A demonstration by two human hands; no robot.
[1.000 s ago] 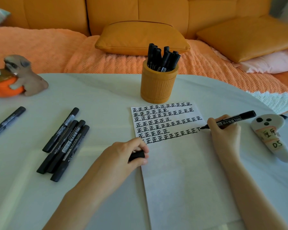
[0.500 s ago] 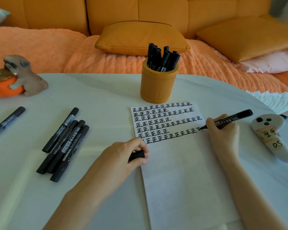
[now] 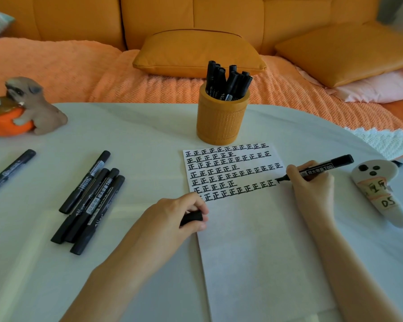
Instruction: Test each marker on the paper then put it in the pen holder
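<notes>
- The pale, round-edged bench (image 3: 137, 126) stands in front of an orange sofa (image 3: 79, 26).
- A white sheet of paper (image 3: 254, 252) lies flat on the bench near the person. Its far end is filled with rows of black 正 marks.
- An orange cylindrical pen holder (image 3: 221, 122) stands upright just beyond the paper's far edge, with several black markers standing in it.
- The right hand (image 3: 312, 184) rests on the paper's right side. Its fingers (image 3: 296, 169) grasp an uncapped black marker with a white label (image 3: 323, 167), which is tilted with its tip touching the paper at the right end of the lowest row.
- The left hand (image 3: 172, 219) sits at the paper's left edge, its fingers clenched around a short black cap (image 3: 192, 217).
- Four capped black markers (image 3: 89, 201) lie together on the bench to the left.
- A fifth black marker (image 3: 9, 170) lies apart, further left.
</notes>
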